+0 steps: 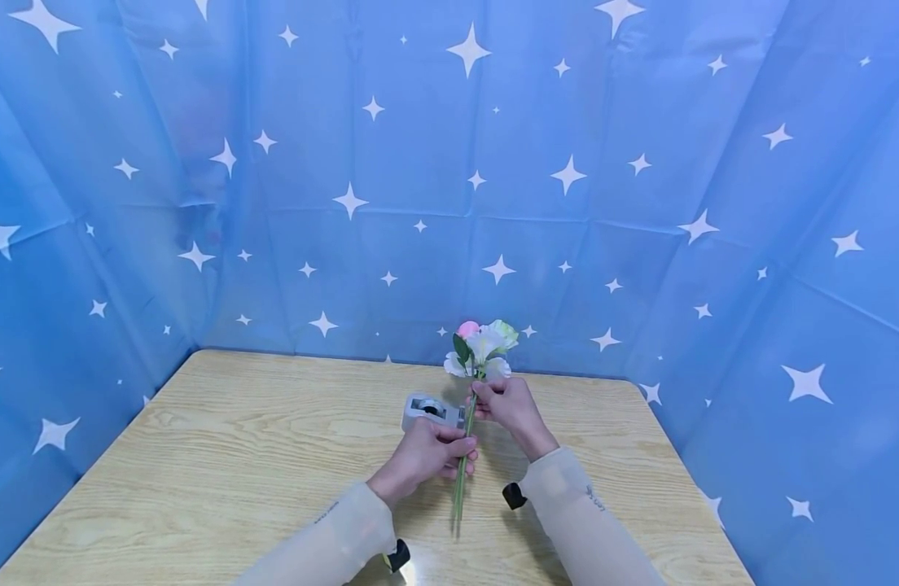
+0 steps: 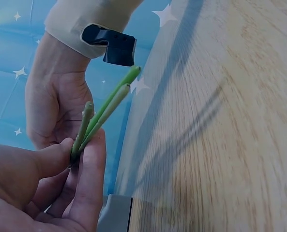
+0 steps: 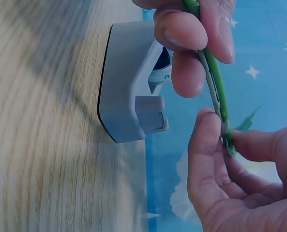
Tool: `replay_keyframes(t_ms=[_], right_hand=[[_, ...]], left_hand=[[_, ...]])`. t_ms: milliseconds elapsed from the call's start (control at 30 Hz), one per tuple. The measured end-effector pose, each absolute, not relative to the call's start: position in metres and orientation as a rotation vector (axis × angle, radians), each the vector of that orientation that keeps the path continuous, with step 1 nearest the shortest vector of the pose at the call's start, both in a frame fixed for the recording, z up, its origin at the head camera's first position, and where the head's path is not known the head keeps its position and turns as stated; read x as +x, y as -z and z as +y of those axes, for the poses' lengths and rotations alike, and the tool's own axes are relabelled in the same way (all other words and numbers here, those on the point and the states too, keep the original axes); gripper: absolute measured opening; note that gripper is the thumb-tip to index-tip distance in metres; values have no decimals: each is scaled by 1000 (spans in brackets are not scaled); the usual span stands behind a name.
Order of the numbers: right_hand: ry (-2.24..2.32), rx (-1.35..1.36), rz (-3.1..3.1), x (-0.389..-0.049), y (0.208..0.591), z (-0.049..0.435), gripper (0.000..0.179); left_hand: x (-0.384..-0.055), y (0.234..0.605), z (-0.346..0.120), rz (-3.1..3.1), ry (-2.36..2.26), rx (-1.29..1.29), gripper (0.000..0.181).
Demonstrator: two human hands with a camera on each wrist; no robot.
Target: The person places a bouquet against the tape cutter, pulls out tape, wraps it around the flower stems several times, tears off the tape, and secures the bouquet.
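Note:
A small bunch of artificial flowers point(image 1: 484, 343), white with one pink bloom and a dark green leaf, is held over the table between both hands. My left hand point(image 1: 433, 452) pinches the green stems point(image 2: 107, 108) lower down, thumb against fingers, and their cut ends stick out past the grip. Just under the blooms, my right hand point(image 1: 517, 409) pinches the same stems between thumb and fingers. A grey tape dispenser point(image 3: 126, 87) stands on the table right behind the left hand, partly covered by it in the head view. Its roll of tape point(image 3: 160, 75) shows in the right wrist view.
The light wood-grain table point(image 1: 222, 456) ends at a back edge close behind the flowers. A blue curtain point(image 1: 420, 163) with white stars hangs round the back and sides. Black wrist mounts point(image 1: 515, 496) sit on both pale sleeves.

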State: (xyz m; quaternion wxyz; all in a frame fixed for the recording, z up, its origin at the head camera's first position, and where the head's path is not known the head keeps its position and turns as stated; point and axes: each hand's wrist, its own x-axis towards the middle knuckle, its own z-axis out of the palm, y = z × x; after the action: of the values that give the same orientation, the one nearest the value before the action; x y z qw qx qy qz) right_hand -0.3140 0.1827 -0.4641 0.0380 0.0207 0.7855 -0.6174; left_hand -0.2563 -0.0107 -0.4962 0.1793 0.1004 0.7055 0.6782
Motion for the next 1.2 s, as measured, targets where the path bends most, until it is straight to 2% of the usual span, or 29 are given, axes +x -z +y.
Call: replay_keyframes(t_ms=[267,867,1200], right_hand=[[1870,44,2452,-310,463,183,33],[1757,62,2549,-304,468,186,27],[1737,57,2537,-300,467,184,31]], left_hand=[[-254,495,-8,2076,-1897,286,26],[-254,495,-3,2281,-1821,338,15],[-253,494,-2,2384,-1753,306,10]])
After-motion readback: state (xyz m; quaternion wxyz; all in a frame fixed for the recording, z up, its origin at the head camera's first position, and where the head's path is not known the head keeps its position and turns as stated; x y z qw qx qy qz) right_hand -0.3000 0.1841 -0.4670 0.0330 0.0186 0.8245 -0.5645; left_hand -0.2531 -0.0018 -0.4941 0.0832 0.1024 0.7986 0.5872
